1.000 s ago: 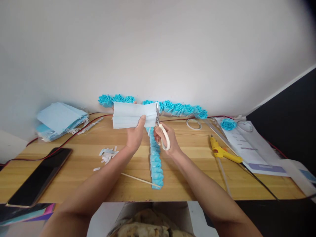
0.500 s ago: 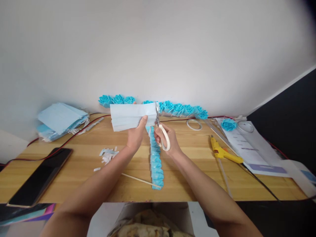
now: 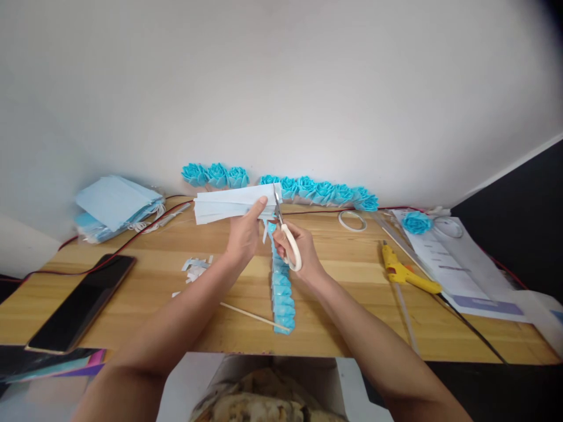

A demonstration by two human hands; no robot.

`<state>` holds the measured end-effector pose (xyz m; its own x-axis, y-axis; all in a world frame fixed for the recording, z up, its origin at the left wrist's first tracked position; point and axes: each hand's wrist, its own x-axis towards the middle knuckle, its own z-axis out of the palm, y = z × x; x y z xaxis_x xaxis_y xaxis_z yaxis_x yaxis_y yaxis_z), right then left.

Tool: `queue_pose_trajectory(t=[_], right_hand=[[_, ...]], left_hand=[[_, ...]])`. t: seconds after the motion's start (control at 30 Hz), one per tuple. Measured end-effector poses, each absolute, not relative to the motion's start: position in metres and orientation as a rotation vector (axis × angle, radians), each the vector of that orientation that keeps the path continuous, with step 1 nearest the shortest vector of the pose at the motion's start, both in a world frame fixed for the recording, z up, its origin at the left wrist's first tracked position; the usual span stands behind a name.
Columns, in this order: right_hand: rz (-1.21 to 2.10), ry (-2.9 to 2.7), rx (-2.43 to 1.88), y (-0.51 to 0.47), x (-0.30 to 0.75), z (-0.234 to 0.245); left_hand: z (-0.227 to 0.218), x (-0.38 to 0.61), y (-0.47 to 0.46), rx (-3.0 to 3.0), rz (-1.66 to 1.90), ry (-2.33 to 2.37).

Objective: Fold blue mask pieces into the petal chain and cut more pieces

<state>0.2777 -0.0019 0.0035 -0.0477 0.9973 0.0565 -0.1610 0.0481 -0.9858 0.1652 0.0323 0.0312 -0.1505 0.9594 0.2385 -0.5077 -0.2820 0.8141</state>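
Note:
A pale blue face mask (image 3: 229, 202), pleated and without visible loops, is pinched in my left hand (image 3: 245, 234), thumb on top. My right hand (image 3: 301, 249) grips white-handled scissors (image 3: 291, 246), whose blades lie across the right end of the mask. A narrow cut strip hangs below the blades. Under my hands, a row of overlapping bright blue folded petals (image 3: 282, 296) runs down the table. A thin wooden stick (image 3: 253, 316) lies with its tip on the row's lower end. Small white offcuts (image 3: 196, 268) are scattered left of my left forearm.
Blue fabric flowers (image 3: 308, 187) line the wall; another flower (image 3: 417, 223) sits on printed paper (image 3: 457, 264) at right. A yellow glue gun (image 3: 407, 275) and a tape ring (image 3: 352, 221) lie on the right. Stacked masks (image 3: 116, 202) and a phone (image 3: 83, 305) are on the left.
The mask has tilted to a flatter angle, and a thin strip now dangles beneath the scissors. The scissor blades stand slightly further up the mask's end. The whole view has shifted a little.

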Motion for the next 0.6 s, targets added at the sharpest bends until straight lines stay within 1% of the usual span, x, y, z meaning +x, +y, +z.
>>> queue_pose_trajectory(t=[0.17, 0.33, 0.6], right_hand=[[1.274, -1.193, -1.037, -0.003, 0.277, 0.003], [1.273, -1.347, -0.980, -0.003, 0.282, 0.007], [1.170, -1.457, -1.001, -0.003, 0.288, 0.018]], left_hand=[[0.030, 0.165, 0.034, 0.862, 1.715, 0.698], [0.030, 0.165, 0.036, 0.794, 1.766, 0.671], [0.028, 0.166, 0.036, 0.907, 1.758, 0.713]])
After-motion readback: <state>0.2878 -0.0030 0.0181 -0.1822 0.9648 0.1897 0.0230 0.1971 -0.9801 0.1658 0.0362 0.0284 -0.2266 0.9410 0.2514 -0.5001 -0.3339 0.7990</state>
